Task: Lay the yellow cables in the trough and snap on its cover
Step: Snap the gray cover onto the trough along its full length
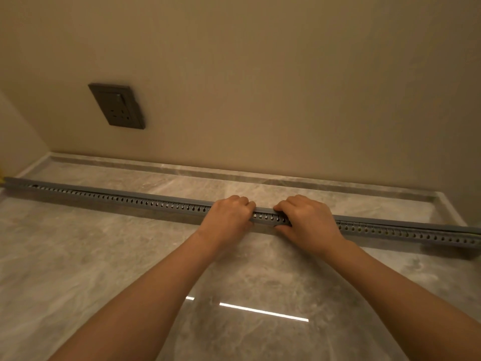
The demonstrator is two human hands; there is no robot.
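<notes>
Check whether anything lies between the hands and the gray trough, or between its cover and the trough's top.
Nothing visible does. The left hand and right hand both grip the trough mid-length, fingers curled over the cover lying along its top. Under the hands the seam is hidden.

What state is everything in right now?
trough: lying flat on the marble surface.
cover: on top of the trough; thin gap at the right end.
yellow cables: hidden, except a sliver at the left end.
left hand: grips the trough.
right hand: grips the trough.
wall socket: nothing plugged in.
</notes>
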